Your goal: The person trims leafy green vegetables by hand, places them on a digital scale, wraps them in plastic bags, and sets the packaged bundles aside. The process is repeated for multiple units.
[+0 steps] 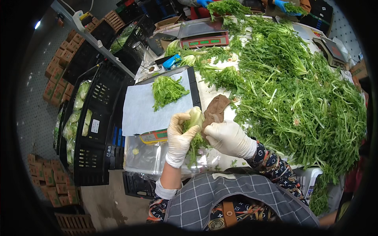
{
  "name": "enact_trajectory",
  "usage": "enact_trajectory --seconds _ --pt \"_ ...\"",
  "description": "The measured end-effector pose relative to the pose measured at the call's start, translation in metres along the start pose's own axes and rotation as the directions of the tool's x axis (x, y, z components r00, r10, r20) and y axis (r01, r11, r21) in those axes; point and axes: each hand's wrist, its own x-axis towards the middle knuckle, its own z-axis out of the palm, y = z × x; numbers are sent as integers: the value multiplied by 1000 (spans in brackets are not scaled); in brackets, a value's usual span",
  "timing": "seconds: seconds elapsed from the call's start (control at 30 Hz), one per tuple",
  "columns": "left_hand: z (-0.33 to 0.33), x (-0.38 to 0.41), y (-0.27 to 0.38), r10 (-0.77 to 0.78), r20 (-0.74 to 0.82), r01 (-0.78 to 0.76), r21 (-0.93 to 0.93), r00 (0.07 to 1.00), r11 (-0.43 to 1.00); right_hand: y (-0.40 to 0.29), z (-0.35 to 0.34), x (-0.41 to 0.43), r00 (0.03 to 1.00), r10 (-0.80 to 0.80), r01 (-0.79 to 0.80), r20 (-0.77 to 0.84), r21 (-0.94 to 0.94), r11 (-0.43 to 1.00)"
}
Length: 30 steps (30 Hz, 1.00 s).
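My left hand [180, 138], in a whitish glove, grips a small head of leafy greens [195, 118] with its pale base up and its frilly leaves hanging below. Close beside it, my gloved right hand [229, 138] is closed on a brown cloth [218, 107] that extends away over the table. A bunch of frilly greens [169, 91] lies on a pale blue sheet [138, 109] over a weighing scale [153, 136] in front of me to the left. Clear plastic bags [147, 156] lie flat on the near table edge.
A large heap of loose greens [295, 118] covers the right side. Beyond stand a red scale [203, 41], a blue-handled tool [172, 61] and another scale [330, 53]. At left, a black crate [91, 126] holds bagged vegetables. Co-workers' blue-gloved hands [288, 7] hold greens across the table.
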Motion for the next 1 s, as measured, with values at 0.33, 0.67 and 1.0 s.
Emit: enact_trajectory --seconds 0.33,0.67,1.0 --pt "-13 0 4 4 48 0 -64 999 998 1 3 3 996 84 -86 23 114 990" --pt "-31 12 15 173 -38 -171 -458 984 872 6 -38 18 921 330 -313 -207 110 943" --pt "4 9 20 -10 -20 1 -407 1000 914 -11 -19 6 919 393 -324 35 636 701"
